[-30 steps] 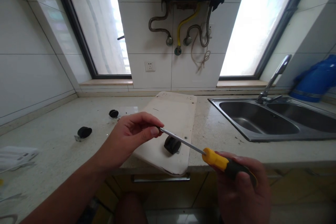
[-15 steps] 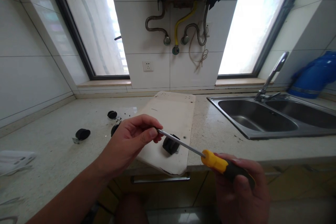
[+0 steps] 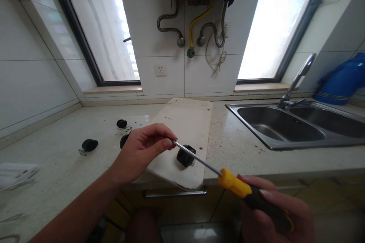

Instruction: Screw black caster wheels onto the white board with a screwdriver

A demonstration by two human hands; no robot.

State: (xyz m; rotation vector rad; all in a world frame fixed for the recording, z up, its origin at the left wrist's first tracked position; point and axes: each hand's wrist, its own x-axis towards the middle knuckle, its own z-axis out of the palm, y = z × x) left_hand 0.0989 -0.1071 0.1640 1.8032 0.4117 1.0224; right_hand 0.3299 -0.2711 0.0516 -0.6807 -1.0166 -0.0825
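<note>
A screwdriver (image 3: 235,184) with a yellow and black handle slants across the view above a pale board. My right hand (image 3: 279,209) is closed around the black part of its handle. At the far end of the metal shaft, my left hand (image 3: 152,142) pinches the dark tip between thumb and fingers. Whether a small screw is also in that pinch, I cannot make out. Below the shaft, a black caster wheel (image 3: 186,156) sits on the near part of the board (image 3: 189,121). Another black caster (image 3: 123,141) is partly hidden behind my left hand.
Two more black casters, one nearer (image 3: 89,145) and one farther back (image 3: 121,123), lie on the countertop (image 3: 62,129) among small dark screws (image 3: 129,128). A white plastic item (image 3: 18,174) is at far left. The steel sink (image 3: 273,145) and faucet (image 3: 298,79) stand right.
My right hand has shifted down and right along the handle, with its fingers placed differently. My left hand stays at the tip, nearly still.
</note>
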